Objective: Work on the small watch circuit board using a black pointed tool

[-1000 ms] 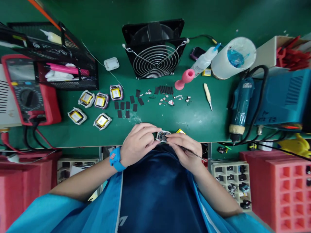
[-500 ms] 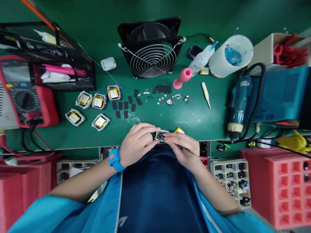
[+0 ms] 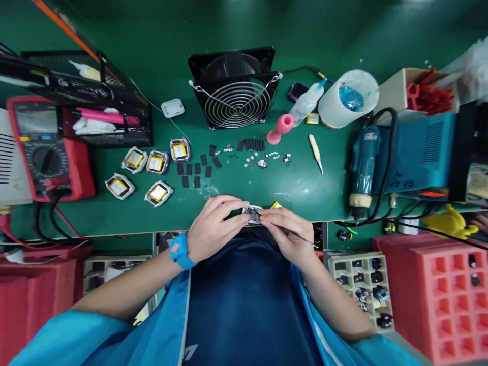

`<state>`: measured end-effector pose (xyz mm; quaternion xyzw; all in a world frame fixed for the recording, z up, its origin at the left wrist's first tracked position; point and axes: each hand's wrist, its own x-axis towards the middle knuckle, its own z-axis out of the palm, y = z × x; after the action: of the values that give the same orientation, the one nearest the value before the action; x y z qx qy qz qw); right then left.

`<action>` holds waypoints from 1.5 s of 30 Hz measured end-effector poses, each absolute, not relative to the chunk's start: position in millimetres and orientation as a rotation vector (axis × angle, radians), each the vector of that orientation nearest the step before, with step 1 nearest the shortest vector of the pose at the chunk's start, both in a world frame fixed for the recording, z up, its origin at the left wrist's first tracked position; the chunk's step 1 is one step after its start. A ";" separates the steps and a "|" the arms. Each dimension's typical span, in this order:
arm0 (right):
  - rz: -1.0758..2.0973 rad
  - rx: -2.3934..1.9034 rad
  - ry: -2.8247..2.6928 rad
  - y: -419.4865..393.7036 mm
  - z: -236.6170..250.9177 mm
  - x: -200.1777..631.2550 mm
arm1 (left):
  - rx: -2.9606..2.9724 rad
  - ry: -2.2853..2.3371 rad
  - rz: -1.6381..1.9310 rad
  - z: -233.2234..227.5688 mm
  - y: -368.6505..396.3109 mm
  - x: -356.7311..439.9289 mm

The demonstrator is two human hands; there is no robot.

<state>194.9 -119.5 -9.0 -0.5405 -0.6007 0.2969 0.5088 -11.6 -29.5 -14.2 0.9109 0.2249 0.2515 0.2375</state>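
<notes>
My left hand (image 3: 215,226) pinches a small square watch case (image 3: 252,214) with exposed electronics at the near edge of the green bench (image 3: 305,188). My right hand (image 3: 292,234) grips thin tweezers (image 3: 303,239), their tip resting on the case. A small yellow battery (image 3: 276,205) lies just behind the right hand. To the left sit several white watch cases with yellow batteries (image 3: 157,193). Small black pads (image 3: 194,169) and tiny metal parts (image 3: 259,161) are scattered farther back.
A black fan (image 3: 234,89) stands at the back centre. A red multimeter (image 3: 46,152) and black mesh rack (image 3: 95,101) are left. An electric screwdriver (image 3: 362,168), blue power unit (image 3: 419,152), white cup (image 3: 348,99), glue bottle (image 3: 305,104), and pink stand (image 3: 280,128) are right. Red foam trays (image 3: 442,290) flank my lap.
Both hands stay together on the watch case with only slight finger shifts. The view has tilted and moved a little.
</notes>
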 end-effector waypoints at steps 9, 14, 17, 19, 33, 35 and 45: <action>1.028 -1.324 -1.067 -131.1 -4.6 194.4 | 2.388 0.668 0.634 -15.9 -30.0 -12.4; 1.173 -1.297 -0.801 -135.7 -5.3 186.8 | 2.339 0.691 0.606 -13.5 -28.8 -12.0; 1.146 -1.303 -0.827 -135.4 -6.3 184.7 | 2.333 0.680 0.624 -13.1 -28.4 -11.8; 1.125 -1.314 -0.878 -135.0 -7.0 184.6 | 2.346 0.668 0.634 -13.5 -28.1 -11.5; 0.995 -1.305 -1.140 -133.3 -9.4 188.9 | 2.420 0.648 0.607 -9.8 -25.5 -9.6; 0.966 -1.300 -1.186 -132.3 -8.4 191.7 | 2.423 0.647 0.603 -9.6 -25.2 -8.7; 1.027 -1.310 -1.234 -127.4 -2.7 206.6 | 2.382 0.690 0.511 -5.4 -23.8 -6.1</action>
<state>206.6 -127.4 -2.7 -0.5441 -0.5124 0.4263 0.5096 -6.1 -23.8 -5.4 0.8973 0.2601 0.1925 0.3002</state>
